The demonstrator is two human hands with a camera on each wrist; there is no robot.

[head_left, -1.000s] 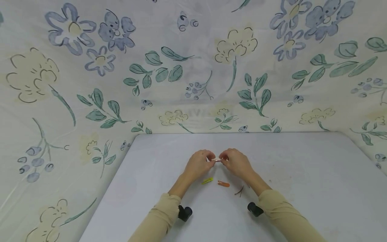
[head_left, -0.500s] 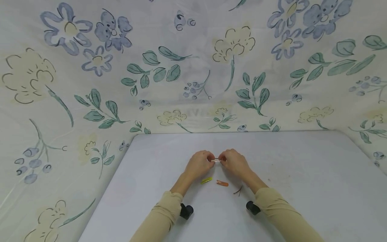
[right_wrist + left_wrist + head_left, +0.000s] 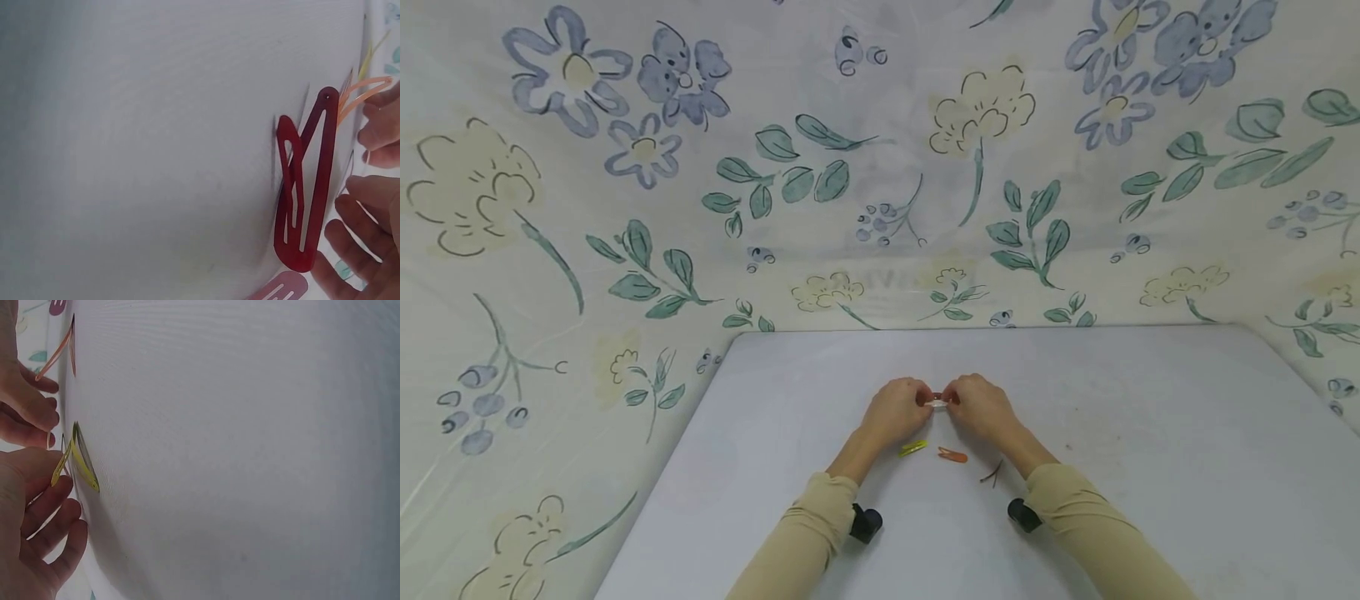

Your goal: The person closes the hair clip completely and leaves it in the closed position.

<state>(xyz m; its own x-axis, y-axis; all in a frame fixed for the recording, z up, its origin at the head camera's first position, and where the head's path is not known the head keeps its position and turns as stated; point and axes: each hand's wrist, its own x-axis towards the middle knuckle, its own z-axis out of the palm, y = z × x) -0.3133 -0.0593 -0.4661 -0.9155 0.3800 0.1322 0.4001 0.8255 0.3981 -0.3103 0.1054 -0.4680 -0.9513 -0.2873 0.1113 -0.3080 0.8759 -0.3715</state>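
Both hands meet over the white table in the head view. Between their fingertips they pinch a small whitish hair clip (image 3: 936, 403), the left hand (image 3: 898, 410) at one end and the right hand (image 3: 979, 407) at the other. Just behind it shows a dark reddish strip, too small to make out. Nearer the person lie a yellow snap hair clip (image 3: 913, 448), an orange snap hair clip (image 3: 952, 455) and a dark red snap hair clip (image 3: 992, 475). In the right wrist view the red clip (image 3: 322, 181) stands open, with a pink clip (image 3: 284, 289) partly cut off below.
The table (image 3: 775, 400) reaches back to a floral-patterned curtain (image 3: 880, 167), which also runs along its left side. Black wrist cameras (image 3: 867, 525) sit on the forearms, low over the table.
Both hands have shifted slightly toward the person, still holding the whitish clip, and the dark reddish strip behind it shows more. The loose clips appear unmoved on the table.
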